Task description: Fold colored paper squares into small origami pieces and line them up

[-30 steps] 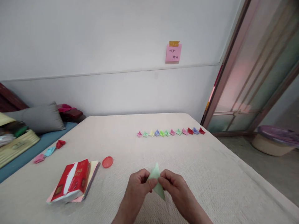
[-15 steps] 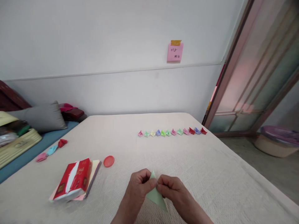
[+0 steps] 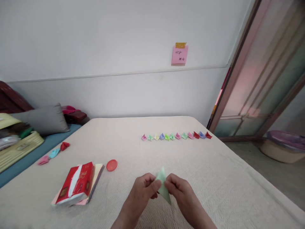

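Note:
A folded piece of light green paper (image 3: 163, 188) is held up between my two hands, near the front of the cloth-covered table (image 3: 133, 152). My left hand (image 3: 145, 191) pinches its left side, the thumb lying on the paper's face. On the right edge, my right hand (image 3: 179, 190) grips the paper between thumb and fingers. One pointed end rises above the hands and another points down to the right. The fingertips behind the paper are partly hidden.
Across the table's back runs a row of several small folded paper pieces (image 3: 167, 137). A red tissue pack (image 3: 77, 183) lies on paper sheets at left, beside a red round lid (image 3: 111, 165). Three folded pieces (image 3: 54, 153) sit at the left edge.
The green paper has moved up and slightly right and turned between my hands, with less of its lower part showing. My right hand has shifted a little right and up.

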`<act>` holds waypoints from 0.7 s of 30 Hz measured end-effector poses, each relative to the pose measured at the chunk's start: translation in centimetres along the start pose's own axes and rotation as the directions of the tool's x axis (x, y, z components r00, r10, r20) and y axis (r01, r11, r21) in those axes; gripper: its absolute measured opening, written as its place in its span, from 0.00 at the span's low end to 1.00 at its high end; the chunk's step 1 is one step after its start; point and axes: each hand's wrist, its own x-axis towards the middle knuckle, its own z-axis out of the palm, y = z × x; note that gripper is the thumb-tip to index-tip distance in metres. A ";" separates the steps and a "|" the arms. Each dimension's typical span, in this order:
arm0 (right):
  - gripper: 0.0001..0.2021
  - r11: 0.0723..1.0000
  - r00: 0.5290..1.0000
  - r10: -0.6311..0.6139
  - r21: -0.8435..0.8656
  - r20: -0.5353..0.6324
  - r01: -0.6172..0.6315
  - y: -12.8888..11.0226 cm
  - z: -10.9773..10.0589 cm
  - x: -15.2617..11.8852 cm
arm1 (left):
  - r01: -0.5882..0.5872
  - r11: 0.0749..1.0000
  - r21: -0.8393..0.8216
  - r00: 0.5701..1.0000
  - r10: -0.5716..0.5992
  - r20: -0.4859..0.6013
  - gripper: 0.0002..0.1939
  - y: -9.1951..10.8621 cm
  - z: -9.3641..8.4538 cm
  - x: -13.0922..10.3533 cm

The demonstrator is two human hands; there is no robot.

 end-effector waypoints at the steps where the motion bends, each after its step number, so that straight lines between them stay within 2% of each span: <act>1: 0.13 1.000 1.000 -0.006 -0.002 -0.026 0.006 0.1 -0.1 0.1 | 0.017 1.000 -0.006 1.000 -0.017 0.014 0.13 0.0 0.0 0.0; 3: 0.13 1.000 0.999 -0.016 -0.001 -0.048 0.016 0.3 -0.3 0.2 | 0.023 1.000 -0.019 1.000 -0.023 -0.011 0.11 -0.1 0.1 0.1; 9: 0.14 0.997 0.994 -0.069 0.016 -0.081 0.071 0.3 0.0 -0.1 | -0.065 0.996 -0.069 0.995 0.060 -0.081 0.09 -0.7 0.3 0.3; 12: 0.14 0.997 0.986 -0.074 0.001 -0.151 0.075 0.4 -0.1 -0.1 | -0.128 0.989 -0.074 0.979 0.114 -0.170 0.07 -0.8 0.2 0.3; 15: 0.14 0.998 0.980 -0.064 -0.013 -0.187 0.063 0.4 -0.2 0.0 | -0.210 0.977 0.028 0.942 0.210 -0.263 0.09 -0.6 0.3 0.0; 18: 0.14 0.997 0.982 -0.079 -0.029 -0.172 0.075 0.4 -0.3 0.1 | -0.315 0.938 0.143 0.907 0.342 -0.247 0.05 0.0 0.4 -0.6; 21: 0.14 0.995 0.982 -0.092 -0.036 -0.162 0.088 0.4 -0.2 0.1 | -0.350 0.916 0.195 0.892 0.390 -0.228 0.04 0.4 0.6 -0.9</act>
